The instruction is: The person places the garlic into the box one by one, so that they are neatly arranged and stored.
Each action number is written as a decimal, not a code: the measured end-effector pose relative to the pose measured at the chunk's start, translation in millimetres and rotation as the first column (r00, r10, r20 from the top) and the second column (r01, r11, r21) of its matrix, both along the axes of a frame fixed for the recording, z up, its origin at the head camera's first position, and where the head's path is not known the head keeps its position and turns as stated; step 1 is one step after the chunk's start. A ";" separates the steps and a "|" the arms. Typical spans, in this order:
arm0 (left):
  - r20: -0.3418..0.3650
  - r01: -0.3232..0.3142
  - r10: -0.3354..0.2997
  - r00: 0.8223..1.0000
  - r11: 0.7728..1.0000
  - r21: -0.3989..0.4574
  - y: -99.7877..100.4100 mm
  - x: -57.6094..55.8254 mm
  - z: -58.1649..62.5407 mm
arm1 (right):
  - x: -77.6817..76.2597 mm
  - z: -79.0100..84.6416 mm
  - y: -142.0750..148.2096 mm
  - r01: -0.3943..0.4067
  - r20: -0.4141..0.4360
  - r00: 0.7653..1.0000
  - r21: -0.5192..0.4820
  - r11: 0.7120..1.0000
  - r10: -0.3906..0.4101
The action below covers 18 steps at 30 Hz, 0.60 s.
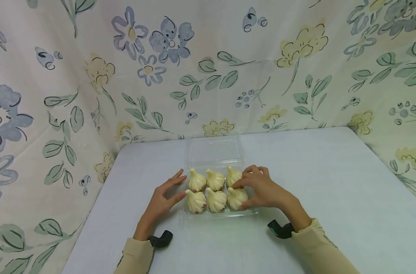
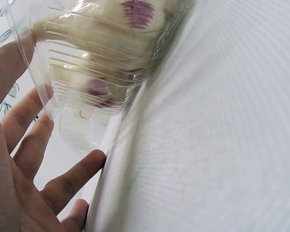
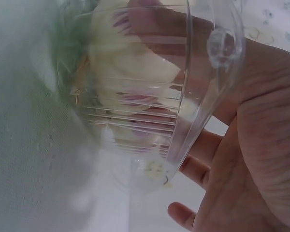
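A clear plastic clamshell box [image 1: 221,215] holds several pale garlic bulbs in two rows, their necks pointing up and away. At the front right, my right hand [image 1: 264,188] pinches a garlic bulb [image 1: 237,198] between thumb and fingers, inside the box. In the right wrist view the thumb shows through the ribbed clear wall [image 3: 135,113], against the bulb's side. My left hand [image 1: 161,198] is at the box's left side, fingers spread, with fingertips right at the rim [image 2: 26,63]. Purple marks show on a garlic bulb [image 2: 140,12] through the wall in the left wrist view.
The box's clear lid [image 1: 213,150] lies folded back towards the table's far edge. White cloth covers the table [image 1: 331,182]. A floral curtain [image 1: 221,87] hangs behind and on both sides. Black wrist mounts [image 1: 161,239] stick out below both sleeves.
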<state>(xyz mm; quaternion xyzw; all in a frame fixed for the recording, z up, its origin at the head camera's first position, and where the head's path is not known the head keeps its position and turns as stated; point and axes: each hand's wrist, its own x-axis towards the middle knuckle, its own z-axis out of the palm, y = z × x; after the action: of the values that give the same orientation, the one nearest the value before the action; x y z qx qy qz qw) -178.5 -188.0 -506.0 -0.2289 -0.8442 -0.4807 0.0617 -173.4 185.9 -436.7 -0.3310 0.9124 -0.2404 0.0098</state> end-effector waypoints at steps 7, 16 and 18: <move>-0.007 0.001 -0.001 1.000 1.000 0.004 0.9 -0.5 0.2 | 1.3 1.2 -1.4 0.011 0.009 1.000 0.025 1.000 -0.011; -0.007 0.001 -0.001 1.000 1.000 0.001 1.1 -0.1 0.5 | 1.8 0.8 -1.8 0.017 0.026 1.000 0.035 0.999 -0.018; -0.005 -0.002 0.002 1.000 1.000 -0.004 1.1 0.3 0.8 | 1.8 0.8 -1.6 0.017 0.031 0.999 0.034 0.999 -0.018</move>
<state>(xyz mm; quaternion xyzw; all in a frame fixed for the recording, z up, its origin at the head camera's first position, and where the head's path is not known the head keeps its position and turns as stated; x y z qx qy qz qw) -178.1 -186.9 -505.3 -0.2296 -0.8451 -0.4786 0.0639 -171.6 184.3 -435.9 -0.3189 0.9190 -0.2304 0.0274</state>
